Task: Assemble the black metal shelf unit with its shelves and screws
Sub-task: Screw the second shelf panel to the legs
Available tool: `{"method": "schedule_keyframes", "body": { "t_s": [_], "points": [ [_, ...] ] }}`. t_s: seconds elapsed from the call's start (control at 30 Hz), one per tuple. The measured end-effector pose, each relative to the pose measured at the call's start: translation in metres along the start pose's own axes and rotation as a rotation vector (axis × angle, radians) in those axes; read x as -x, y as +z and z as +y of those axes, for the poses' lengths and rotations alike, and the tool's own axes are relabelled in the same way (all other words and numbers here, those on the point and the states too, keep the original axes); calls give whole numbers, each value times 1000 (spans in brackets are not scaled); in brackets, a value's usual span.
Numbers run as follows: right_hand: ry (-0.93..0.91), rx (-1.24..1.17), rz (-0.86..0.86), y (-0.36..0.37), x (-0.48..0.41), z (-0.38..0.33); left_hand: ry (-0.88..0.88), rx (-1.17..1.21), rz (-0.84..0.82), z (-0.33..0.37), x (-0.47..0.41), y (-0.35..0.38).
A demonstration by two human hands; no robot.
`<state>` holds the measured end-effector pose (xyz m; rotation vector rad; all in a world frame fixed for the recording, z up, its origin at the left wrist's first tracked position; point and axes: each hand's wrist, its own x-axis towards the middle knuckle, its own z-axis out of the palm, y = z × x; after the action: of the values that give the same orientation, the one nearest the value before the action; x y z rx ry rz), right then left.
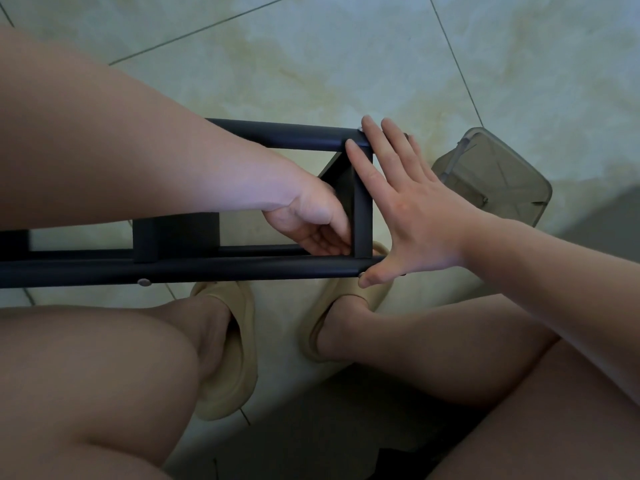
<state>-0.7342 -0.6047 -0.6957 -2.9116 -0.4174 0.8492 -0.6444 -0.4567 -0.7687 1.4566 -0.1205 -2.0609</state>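
Note:
The black metal shelf frame lies across the view above my knees, with two long round tubes and flat cross pieces between them. My right hand is spread flat against the frame's right end, fingers straight, thumb on the near tube's tip. My left hand reaches inside the frame from the left, its fingers curled against the inner face of the end shelf plate; what they hold is hidden. A silver screw head shows on the near tube, and another sits at the far tube's end.
A clear plastic container lies on the tiled floor to the right of the frame. My feet in beige slippers rest under the frame. A dark shadowed area lies at the bottom of the view.

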Motion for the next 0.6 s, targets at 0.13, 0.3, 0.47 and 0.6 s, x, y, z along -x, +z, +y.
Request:
{"method": "schedule_keyframes", "body": {
  "t_s": [0.13,0.3,0.47,0.6],
  "points": [
    [4,0,7,0,1,-1,3,-30,2,8,2,2],
    [1,-1,20,1,1,-1,48,8,-27,7,5,2],
    [0,0,12,1,0,0,52,94,-49,2,4,1],
    [0,18,5,-1,0,0,1,22,-18,0,2,3]
  ]
}}
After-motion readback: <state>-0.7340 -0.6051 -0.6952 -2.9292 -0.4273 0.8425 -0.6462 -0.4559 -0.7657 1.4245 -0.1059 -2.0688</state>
